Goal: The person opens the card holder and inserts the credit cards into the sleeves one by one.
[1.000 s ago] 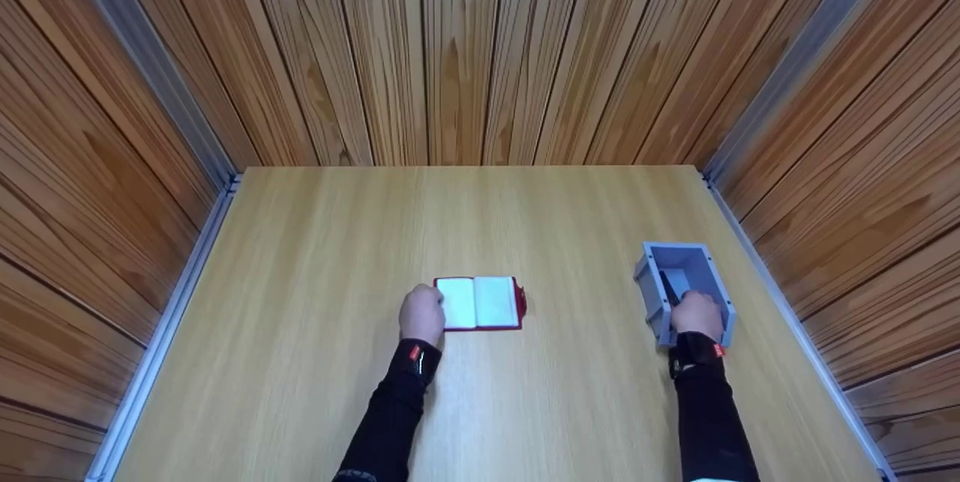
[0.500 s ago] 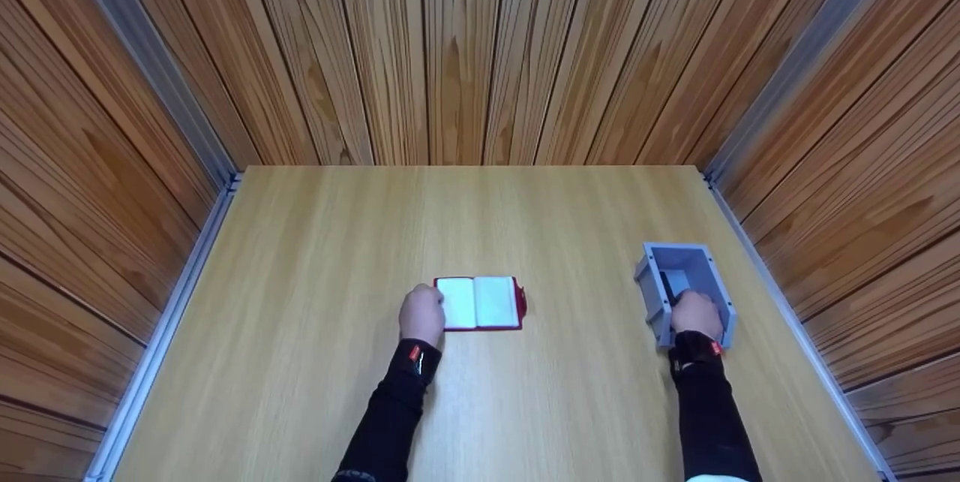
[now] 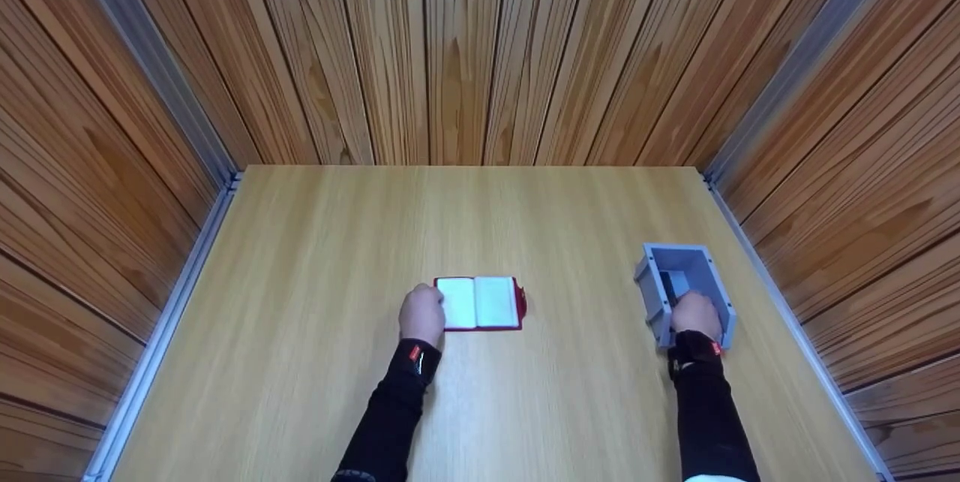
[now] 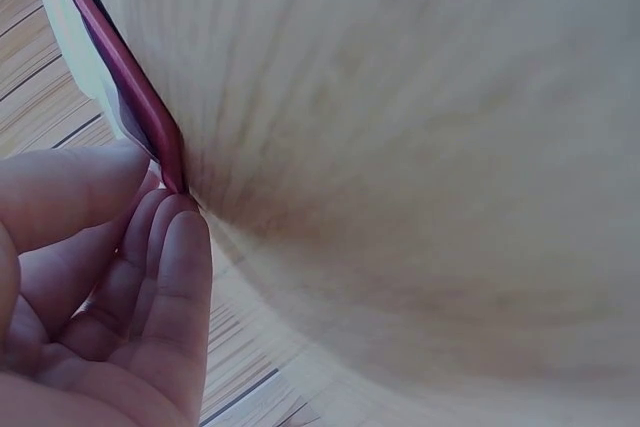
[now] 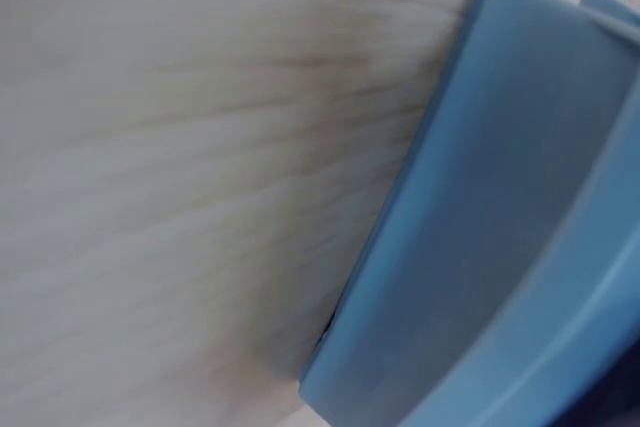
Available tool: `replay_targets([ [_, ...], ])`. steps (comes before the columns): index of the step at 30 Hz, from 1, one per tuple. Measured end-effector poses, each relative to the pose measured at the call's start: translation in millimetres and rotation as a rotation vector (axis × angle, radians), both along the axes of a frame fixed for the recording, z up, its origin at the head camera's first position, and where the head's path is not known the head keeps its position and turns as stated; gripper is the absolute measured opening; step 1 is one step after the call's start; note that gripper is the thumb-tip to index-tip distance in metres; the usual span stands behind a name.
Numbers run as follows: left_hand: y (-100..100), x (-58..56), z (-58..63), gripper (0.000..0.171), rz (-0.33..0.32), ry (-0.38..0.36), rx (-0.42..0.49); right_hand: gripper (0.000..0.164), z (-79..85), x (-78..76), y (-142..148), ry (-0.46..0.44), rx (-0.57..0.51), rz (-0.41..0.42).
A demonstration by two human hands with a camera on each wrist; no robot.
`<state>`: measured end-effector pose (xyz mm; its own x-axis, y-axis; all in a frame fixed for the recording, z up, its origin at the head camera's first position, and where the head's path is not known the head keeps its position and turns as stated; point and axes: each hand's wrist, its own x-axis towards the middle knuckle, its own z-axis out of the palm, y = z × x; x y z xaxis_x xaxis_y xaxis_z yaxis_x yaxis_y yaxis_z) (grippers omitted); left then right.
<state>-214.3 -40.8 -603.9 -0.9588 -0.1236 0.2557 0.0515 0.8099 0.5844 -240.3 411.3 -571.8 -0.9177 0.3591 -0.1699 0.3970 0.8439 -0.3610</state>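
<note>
A small open notebook (image 3: 495, 303) with a red cover and blank white pages lies mid-table in the head view. My left hand (image 3: 421, 314) pinches its left edge. The left wrist view shows the thumb (image 4: 75, 192) over the page and the fingertips by the red cover edge (image 4: 150, 112). On the right stands a blue-grey plastic bin (image 3: 679, 248). My right hand (image 3: 696, 314) reaches down into its near end, the fingers hidden. A dark, slim, stick-like object (image 3: 667, 287) lies along the bin's left inside wall, reaching toward that hand; whether I grip it is hidden.
The light wooden table (image 3: 337, 227) is bounded by plank walls (image 3: 457, 54) at the back and sides. Metal rails (image 3: 169, 317) run along the side edges. The bin stands close to the right rail. Its outer wall (image 5: 480, 197) fills much of the right wrist view.
The dark object in the bin has shifted slightly, now lying closer along the left wall. My right hand has barely moved; the left hand and notebook stay in place.
</note>
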Motion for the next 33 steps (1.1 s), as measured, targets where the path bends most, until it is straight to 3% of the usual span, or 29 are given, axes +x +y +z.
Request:
replay_targets([
  [8, 1, -0.3, 0.0, 0.016, 0.006, -0.024, 0.016, 0.026, -3.2, 0.0, 4, 0.051, -0.067, -0.065],
  [17, 1, 0.1, -1.1, 0.023, -0.009, 0.039, -0.034, 0.031, 1.8, 2.3, 4, 0.119, -0.14, -0.053],
  [26, 0, 0.3, 1.9, 0.021, -0.009, -0.021, -0.018, 0.028, 6.6, 5.3, 2, 0.123, -0.176, -0.072],
  [33, 1, 0.1, 1.1, 0.017, 0.009, -0.033, -0.007, 0.026, 15.7, 11.0, 4, 0.185, -0.162, -0.089],
])
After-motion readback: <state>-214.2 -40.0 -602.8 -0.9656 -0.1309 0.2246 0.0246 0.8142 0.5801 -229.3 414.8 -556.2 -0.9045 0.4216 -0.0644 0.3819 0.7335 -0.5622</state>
